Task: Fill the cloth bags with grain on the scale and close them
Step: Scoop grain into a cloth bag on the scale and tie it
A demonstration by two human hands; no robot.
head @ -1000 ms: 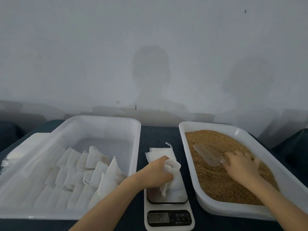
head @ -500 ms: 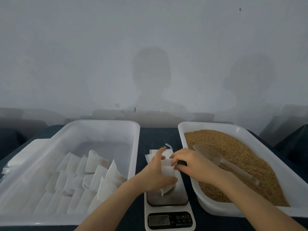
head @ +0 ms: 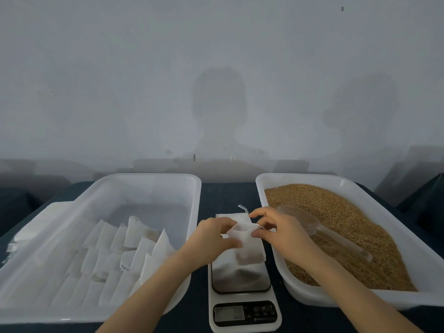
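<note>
A small white cloth bag (head: 247, 246) stands on the steel plate of the white kitchen scale (head: 242, 299), with grain showing darkly through its lower part. My left hand (head: 213, 239) pinches the bag's top from the left. My right hand (head: 276, 230) pinches the bag's mouth and its drawstring from the right. Behind the bag lies a flat pile of empty cloth bags (head: 230, 216). The tray of brown grain (head: 336, 227) sits on the right, and a clear plastic scoop (head: 310, 224) lies on the grain with nobody holding it.
A white plastic tray (head: 153, 183) on the left holds several filled cloth bags (head: 125, 246) in rows. A flat white sheet or lid (head: 40, 219) lies beside its left rim. The table has a dark blue cover (head: 228, 195); a pale wall rises behind.
My right hand let go of the scoop in the grain and moved left to the bag's mouth. The scoop now lies on the grain. My left hand stayed on the bag.
</note>
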